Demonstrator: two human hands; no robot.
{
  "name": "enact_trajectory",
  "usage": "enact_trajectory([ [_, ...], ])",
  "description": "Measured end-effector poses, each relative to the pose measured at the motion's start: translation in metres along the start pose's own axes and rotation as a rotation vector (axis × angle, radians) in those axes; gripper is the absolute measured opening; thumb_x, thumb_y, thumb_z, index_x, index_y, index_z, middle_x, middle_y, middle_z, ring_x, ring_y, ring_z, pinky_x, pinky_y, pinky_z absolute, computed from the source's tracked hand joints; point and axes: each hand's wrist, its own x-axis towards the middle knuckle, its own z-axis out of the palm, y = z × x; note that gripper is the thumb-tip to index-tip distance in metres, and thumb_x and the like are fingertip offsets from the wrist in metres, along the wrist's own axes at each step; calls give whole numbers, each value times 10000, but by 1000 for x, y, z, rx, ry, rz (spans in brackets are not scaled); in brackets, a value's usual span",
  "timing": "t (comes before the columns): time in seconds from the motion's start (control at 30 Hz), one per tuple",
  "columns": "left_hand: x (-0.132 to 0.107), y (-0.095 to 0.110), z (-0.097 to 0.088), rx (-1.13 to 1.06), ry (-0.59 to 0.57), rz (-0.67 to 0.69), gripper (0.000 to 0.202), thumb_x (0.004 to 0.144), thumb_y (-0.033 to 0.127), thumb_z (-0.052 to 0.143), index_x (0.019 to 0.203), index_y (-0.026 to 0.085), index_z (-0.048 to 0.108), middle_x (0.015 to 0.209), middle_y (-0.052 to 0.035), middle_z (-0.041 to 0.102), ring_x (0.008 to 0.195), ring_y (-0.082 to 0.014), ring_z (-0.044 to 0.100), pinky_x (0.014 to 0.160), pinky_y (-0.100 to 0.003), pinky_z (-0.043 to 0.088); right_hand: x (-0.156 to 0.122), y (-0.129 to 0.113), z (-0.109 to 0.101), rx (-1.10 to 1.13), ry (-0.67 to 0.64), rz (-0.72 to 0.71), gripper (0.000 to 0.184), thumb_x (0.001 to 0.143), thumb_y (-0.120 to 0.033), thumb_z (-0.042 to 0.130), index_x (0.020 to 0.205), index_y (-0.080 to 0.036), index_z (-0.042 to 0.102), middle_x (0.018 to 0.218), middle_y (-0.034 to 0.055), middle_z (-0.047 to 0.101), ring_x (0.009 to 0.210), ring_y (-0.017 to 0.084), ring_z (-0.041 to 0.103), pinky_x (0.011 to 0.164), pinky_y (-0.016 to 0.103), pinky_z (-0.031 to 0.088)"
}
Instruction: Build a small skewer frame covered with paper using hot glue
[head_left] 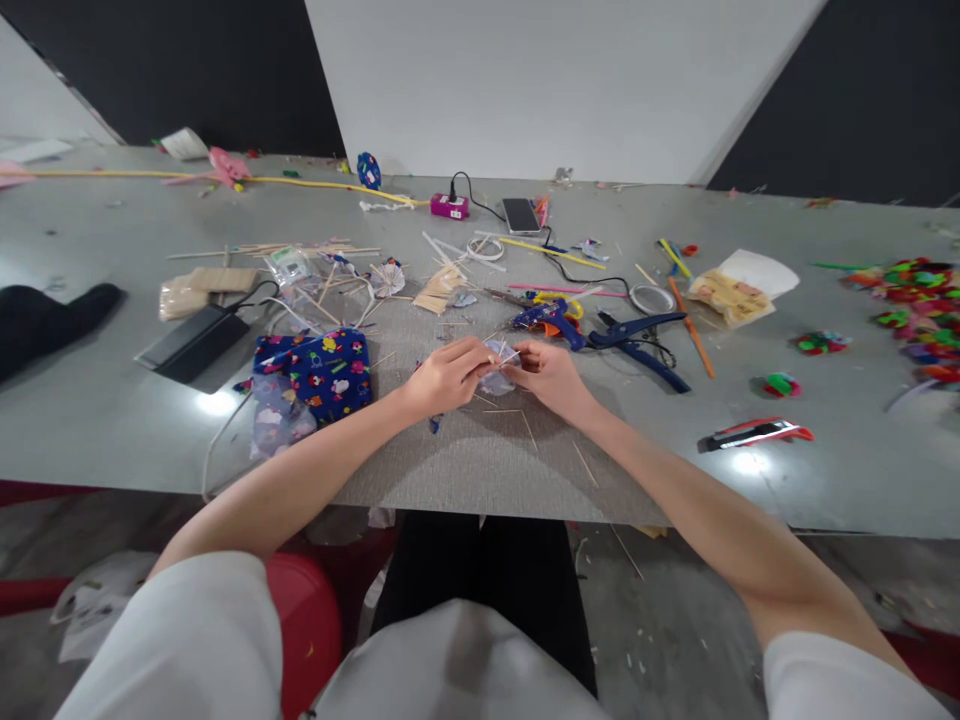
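Near the front middle of the table, my left hand [448, 376] and my right hand [553, 378] meet over a small pale bluish piece of cloth [495, 383]. A thin light wooden stick [509, 358] crosses above it between my fingertips. My left thumb and fingers are pinched at the stick's near end. The right fingers are closed at the cloth's right edge, partly covering it. Just beyond my right hand lies a blue glue gun [534, 316]. To the left of my left hand is folded navy patterned fabric [330, 375].
Blue-handled pliers [645, 345], an orange stick [691, 328] and a red-black utility knife [756, 434] lie to the right. Leftward are a black box [193, 348] and bundled wooden sticks [225, 280]. A phone [520, 215] and a magenta power adapter [450, 206] sit at the back.
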Motion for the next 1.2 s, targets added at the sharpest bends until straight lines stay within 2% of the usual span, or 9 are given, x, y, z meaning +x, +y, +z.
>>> enact_trajectory([
  [0.17,0,0,0,7,-33,-19,174,1074,201,519,1016,179,681,946,-81,756,889,-160,726,798,-283,581,0,0,0,-6,4,8,459,718,-484,887,1031,-196,712,903,63,789,780,212,720,741,349,564],
  [0.37,1,-1,-2,13,10,5,127,1043,141,553,1041,183,673,940,-74,753,872,-156,716,793,-277,571,1,0,-3,23,-20,8,483,730,-544,875,1036,-204,721,991,84,797,875,230,742,820,369,587],
  [0.6,-1,-8,-3,20,19,-38,131,1057,177,546,1034,182,675,949,-69,752,884,-153,719,807,-282,580,3,6,-8,21,7,8,518,733,-602,867,1029,-204,716,913,63,775,793,201,721,764,353,593],
  [1.2,-2,-15,-6,44,41,-85,203,1078,233,521,1018,175,706,946,-81,756,887,-155,718,817,-290,588,4,3,-16,4,41,20,497,753,-514,868,1098,-189,720,888,71,774,778,208,740,783,386,610],
])
